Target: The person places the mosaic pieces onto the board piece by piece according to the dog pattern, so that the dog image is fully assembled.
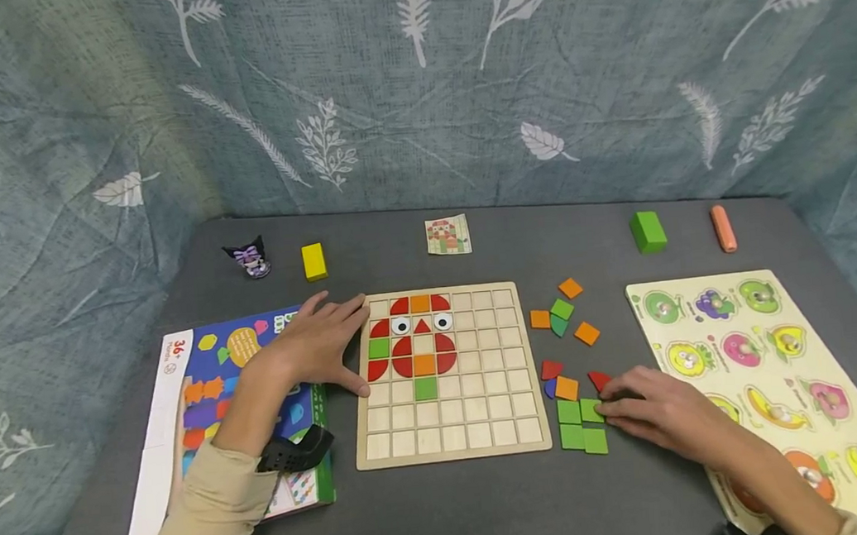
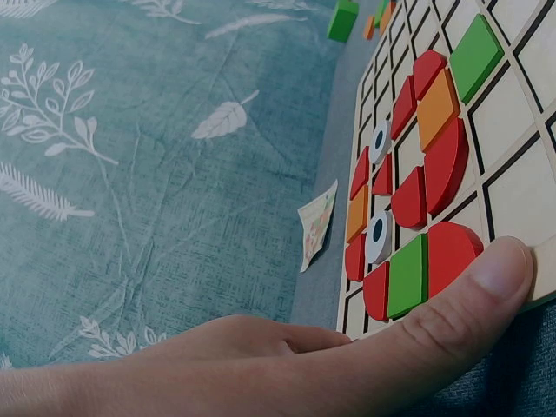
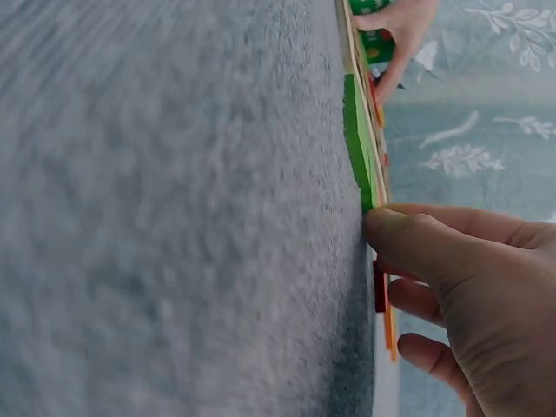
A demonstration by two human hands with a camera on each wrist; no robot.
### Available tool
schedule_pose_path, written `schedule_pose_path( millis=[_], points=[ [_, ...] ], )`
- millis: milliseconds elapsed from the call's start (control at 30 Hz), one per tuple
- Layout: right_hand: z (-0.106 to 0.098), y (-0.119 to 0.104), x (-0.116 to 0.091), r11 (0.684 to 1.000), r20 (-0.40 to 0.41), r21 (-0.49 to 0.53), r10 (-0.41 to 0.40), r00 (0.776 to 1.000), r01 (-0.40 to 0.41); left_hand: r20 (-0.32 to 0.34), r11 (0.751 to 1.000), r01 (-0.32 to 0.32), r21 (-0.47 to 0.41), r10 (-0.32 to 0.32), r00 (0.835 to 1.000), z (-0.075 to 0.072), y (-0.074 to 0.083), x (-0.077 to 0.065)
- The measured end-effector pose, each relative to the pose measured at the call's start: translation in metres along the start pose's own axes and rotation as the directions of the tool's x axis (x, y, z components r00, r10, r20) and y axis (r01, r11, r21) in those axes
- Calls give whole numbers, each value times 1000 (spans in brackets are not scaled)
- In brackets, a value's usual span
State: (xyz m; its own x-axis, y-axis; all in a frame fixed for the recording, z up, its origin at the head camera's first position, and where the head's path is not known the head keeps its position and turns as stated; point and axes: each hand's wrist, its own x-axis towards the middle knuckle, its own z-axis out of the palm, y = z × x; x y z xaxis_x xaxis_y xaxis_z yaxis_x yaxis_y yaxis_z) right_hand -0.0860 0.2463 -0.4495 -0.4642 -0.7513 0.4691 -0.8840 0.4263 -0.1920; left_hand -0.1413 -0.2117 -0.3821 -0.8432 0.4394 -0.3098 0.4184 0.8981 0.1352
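From where I stand over the table, the head view shows a wooden grid board with tiles sitting in its squares: red tiles, orange and green ones, and two round eye tiles, most of them toward the upper left. The left hand spreads wide at the board's left edge, its arm over a picture box whose contents I can't tell. Beyond the board's right side lie loose tiles, four green ones grouped together; the right hand pinches the edge of one green tile there. In the left wrist view the thumb stretches along the board's rim, beside a red tile; the other fingertips are hidden. In the right wrist view thumb and forefinger nearly meet at the green edge, the other fingers curling behind.
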Motion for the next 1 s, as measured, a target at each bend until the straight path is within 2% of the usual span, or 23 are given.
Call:
schedule_pose_path(
  millis=[300,567,667,833,1000],
  points=[
    [-1,0,1,997,-6,-42,65,998,-66,15,1000,-4,11,4,1000,0,1,0],
    [0,-2,9,996,-58,-70,44,997,-48,20,1000,2,12,-2,1000,-1,-1,-2],
    [3,-8,20,998,-81,-69,-2,997,-3,25,1000,9,7,-9,1000,0,-2,-3],
    [19,-21,52,990,-122,-22,-139,983,137,24,1000,14,5,-14,1000,0,-1,-3],
    [39,-43,88,973,-70,43,-222,972,226,12,1000,-4,18,4,1000,0,-2,-1]
  ],
)
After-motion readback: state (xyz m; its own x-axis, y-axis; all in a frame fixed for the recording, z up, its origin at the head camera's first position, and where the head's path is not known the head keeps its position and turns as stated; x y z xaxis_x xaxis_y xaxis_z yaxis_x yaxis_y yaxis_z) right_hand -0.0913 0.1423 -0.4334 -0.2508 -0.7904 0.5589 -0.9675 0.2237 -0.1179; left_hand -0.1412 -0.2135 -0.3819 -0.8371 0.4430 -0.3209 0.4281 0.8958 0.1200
